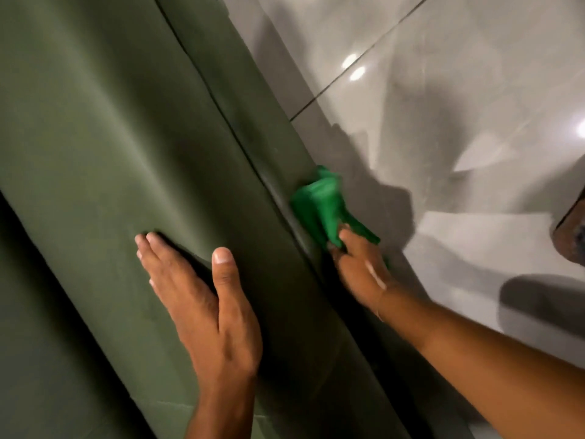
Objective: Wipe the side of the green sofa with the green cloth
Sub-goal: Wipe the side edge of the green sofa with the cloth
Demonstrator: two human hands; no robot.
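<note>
The dark green sofa [104, 128] fills the left half of the view, its arm running diagonally from top centre to bottom right. My left hand [202, 308] lies flat on the top of the arm, fingers together and thumb spread, holding nothing. My right hand [361, 267] reaches down the outer side of the sofa and grips a bright green cloth [319, 201]. The bunched cloth is pressed against the sofa's side, low down near the floor. Part of the cloth hangs behind my fingers.
Glossy grey floor tiles [459, 90] with light reflections and shadows cover the right side. A dark brown rounded object [573, 229] shows at the right edge, partly cut off.
</note>
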